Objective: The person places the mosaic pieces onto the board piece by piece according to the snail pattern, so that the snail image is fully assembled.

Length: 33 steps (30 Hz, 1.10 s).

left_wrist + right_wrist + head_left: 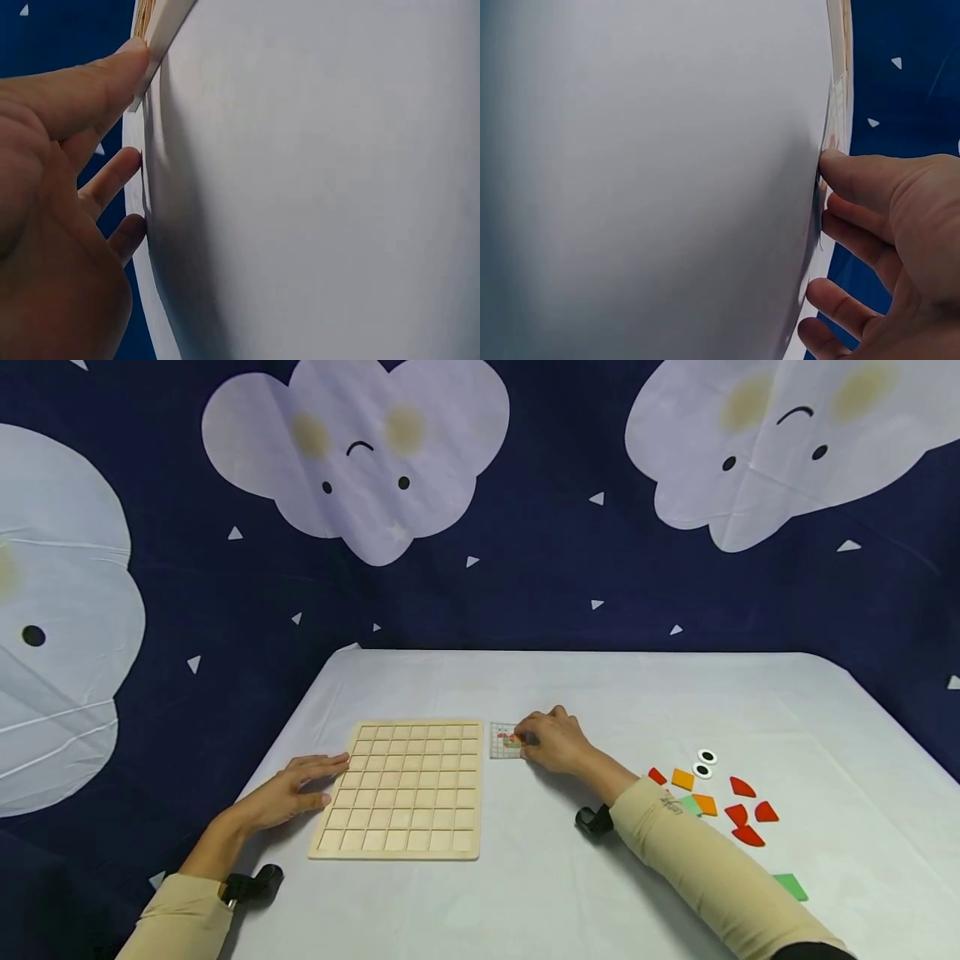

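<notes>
Head view, lower right: a green tile point(791, 887) lies nearest. Left of centre sits the wooden grid board point(405, 789); my left hand point(296, 789), fingers loosely extended, touches its left edge, probably to steady it. Red quarter-round tiles point(748, 836), orange tiles point(705, 805) and eye discs point(702, 770) lie at right, likely for easy reach. Farther up, my right hand point(557, 743) pinches the pattern card point(503, 742) beside the board's upper right, perhaps keeping its picture in sight.

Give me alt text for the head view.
A person's left hand touches a wooden grid board while the right hand holds a small patterned card beside it. Loose coloured pieces lie farther right on the white table.
</notes>
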Tool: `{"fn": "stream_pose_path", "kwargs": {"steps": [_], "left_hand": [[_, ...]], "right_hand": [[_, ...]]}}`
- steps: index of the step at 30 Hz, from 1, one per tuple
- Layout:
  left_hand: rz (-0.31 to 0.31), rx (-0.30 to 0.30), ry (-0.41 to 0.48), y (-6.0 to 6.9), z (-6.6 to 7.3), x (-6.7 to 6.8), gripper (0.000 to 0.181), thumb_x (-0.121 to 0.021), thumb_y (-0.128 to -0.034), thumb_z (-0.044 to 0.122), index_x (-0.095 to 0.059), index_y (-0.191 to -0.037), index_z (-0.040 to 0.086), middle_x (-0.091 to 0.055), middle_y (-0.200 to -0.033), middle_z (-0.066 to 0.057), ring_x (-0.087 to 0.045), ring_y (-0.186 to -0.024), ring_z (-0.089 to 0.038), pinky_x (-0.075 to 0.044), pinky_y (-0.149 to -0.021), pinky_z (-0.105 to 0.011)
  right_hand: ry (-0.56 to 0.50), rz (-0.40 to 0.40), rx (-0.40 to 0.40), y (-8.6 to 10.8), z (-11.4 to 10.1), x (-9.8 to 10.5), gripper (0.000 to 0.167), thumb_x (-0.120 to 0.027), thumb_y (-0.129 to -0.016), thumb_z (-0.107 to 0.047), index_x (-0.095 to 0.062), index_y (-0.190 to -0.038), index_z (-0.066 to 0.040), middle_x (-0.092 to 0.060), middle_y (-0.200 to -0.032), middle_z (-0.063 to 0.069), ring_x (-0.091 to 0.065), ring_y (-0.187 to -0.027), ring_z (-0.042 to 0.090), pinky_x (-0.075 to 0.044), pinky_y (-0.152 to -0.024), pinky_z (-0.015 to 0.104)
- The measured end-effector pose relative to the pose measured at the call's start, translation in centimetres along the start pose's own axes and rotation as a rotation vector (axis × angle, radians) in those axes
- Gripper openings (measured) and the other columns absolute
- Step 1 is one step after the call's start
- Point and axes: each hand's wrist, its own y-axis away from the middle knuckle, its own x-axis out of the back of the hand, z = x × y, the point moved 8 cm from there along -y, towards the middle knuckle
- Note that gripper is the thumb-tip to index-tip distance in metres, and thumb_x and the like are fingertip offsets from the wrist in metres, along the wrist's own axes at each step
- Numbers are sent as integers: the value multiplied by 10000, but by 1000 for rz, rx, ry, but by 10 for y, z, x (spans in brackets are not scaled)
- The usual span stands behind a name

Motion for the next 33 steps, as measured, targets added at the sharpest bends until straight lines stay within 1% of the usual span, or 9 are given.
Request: {"fn": "stream_pose_path", "kwargs": {"steps": [6,10,15,21,25,30,33], "left_hand": [[-13,-10,8,-8,13,-15,554,-654,-847,190,-499,-1359,43,-376,-1491,-152,-182,-1371,-410,-150,-1030,-648],[-9,-15,-12,-12,23,-25,536,-654,-853,182,-510,-1354,58,-387,-1494,-116,-195,-1373,-397,-162,-1024,-658],[21,-32,-36,-16,38,-38,515,-666,-842,155,-537,-1335,77,-415,-1478,-109,-238,-1357,-389,-150,-1012,-667],[59,-49,-103,-21,56,-53,526,-679,-828,150,-542,-1330,80,-450,-1453,-106,-286,-1333,-384,-145,-994,-621],[57,-59,-128,-25,66,-64,528,-681,-827,145,-540,-1331,76,-453,-1456,-84,-309,-1335,-376,-161,-1003,-597],[53,-98,-158,-33,80,-76,530,-690,-823,148,-544,-1326,69,-464,-1449,-83,-333,-1333,-386,-181,-1013,-597],[47,-117,-175,-39,89,-84,534,-693,-823,161,-543,-1327,70,-463,-1450,-81,-337,-1335,-390,-188,-1021,-605]], "right_hand": [[32,6,-1,9,9,6,311,-696,-835,-250,-676,-1140,-194,-616,-1268,6,-463,-1056,293,-353,-818,448],[40,2,-5,17,19,12,332,-703,-829,-245,-672,-1154,-186,-617,-1268,16,-465,-1064,305,-352,-812,448],[53,9,7,28,34,20,348,-707,-825,-236,-669,-1163,-165,-619,-1266,38,-474,-1052,314,-358,-785,441],[35,14,17,41,54,30,345,-704,-817,-204,-673,-1154,-141,-627,-1249,62,-480,-1013,298,-345,-752,399],[30,7,4,49,69,36,349,-694,-819,-202,-670,-1161,-134,-626,-1251,69,-478,-990,278,-337,-750,384],[27,10,-25,58,86,43,344,-698,-811,-184,-675,-1149,-124,-626,-1249,89,-487,-988,286,-353,-785,432],[26,-1,-50,62,95,46,342,-699,-812,-179,-677,-1149,-128,-621,-1258,94,-482,-997,287,-351,-802,440]]}}
